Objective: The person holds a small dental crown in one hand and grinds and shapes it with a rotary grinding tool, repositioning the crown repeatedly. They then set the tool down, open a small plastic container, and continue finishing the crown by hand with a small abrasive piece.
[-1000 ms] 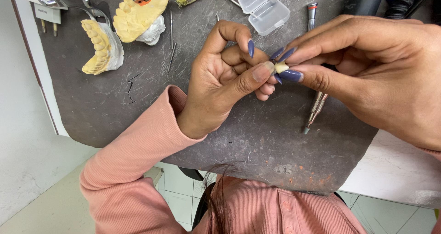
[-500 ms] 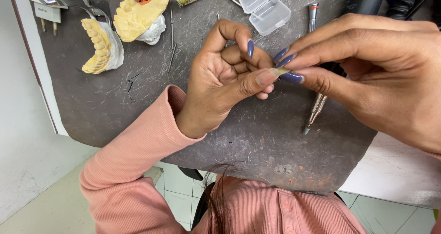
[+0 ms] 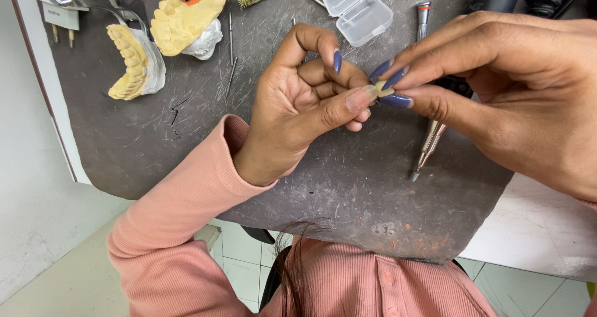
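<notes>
1. Head view – the left hand (image 3: 298, 105) is raised over the dark mat (image 3: 323, 186), its fingers curled inward and its thumb stretched to the right. The thumb tip presses against a small cream tooth piece (image 3: 380, 91).
2. The right hand (image 3: 510, 87) comes in from the right side. Its thumb and forefinger, both with blue-painted nails, pinch the same tooth piece from the other side – so each hand's grip is closed on it.
3. The tooth piece sits between the two hands, held in the air above the mat and not touching it. It is too small to tell its exact shape.
4. Under the right hand lies a slim metal tool (image 3: 428, 143) on the mat, its tip pointing down and to the left; part of it is hidden by the fingers.
5. At the top of the mat, above the left hand, stands a small clear plastic box (image 3: 354, 9) with its lid open.
6. Further left lie two yellow plaster tooth models: one curved arch (image 3: 132, 62) on its white base, and beside it a second model (image 3: 186, 18) with a white base.
7. A few thin metal pins (image 3: 231, 49) lie just right of the second model.
8. The mat rests on a white table (image 3: 535, 230), well scratched and dusty. Pink sleeves (image 3: 180, 230) cover the person's arms.
</notes>
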Motion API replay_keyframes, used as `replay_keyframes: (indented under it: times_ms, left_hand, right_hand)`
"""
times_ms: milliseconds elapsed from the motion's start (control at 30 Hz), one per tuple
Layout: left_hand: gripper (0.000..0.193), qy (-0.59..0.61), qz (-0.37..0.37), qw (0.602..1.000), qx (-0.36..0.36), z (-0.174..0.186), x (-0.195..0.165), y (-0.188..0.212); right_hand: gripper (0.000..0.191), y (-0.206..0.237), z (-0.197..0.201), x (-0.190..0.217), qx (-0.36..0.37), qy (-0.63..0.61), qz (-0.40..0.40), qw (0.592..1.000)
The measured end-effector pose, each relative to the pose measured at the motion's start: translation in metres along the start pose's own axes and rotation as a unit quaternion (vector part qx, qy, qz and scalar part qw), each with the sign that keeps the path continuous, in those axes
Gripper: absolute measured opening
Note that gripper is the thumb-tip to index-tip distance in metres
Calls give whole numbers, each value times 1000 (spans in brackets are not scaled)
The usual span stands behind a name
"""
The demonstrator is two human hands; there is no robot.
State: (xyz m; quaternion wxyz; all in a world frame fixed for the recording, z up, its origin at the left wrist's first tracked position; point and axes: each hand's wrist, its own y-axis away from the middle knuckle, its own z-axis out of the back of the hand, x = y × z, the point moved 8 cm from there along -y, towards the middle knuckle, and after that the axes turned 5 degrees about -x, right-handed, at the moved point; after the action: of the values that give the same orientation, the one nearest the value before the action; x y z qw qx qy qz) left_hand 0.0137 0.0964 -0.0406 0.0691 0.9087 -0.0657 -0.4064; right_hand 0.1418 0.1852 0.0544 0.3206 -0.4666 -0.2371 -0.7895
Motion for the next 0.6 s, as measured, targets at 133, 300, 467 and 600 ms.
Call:
replay_keyframes:
  times_ms: [133, 300, 467, 600]
  left_hand:
    - [34, 10, 22, 1000, -3, 0, 2, 0]
    - [31, 23, 43, 999, -6, 2, 5, -1]
    - [30, 11, 57, 998, 0, 3, 8, 0]
    - [30, 18, 51, 999, 1, 2, 9, 0]
  right_hand:
    - [18, -2, -1, -1, 0, -40, 17, 999]
    - [17, -2, -2, -1, 4, -51, 7, 999]
    - [16, -4, -3, -2, 12, -77, -1, 997]
    - [14, -3, -1, -2, 15, -72, -1, 997]
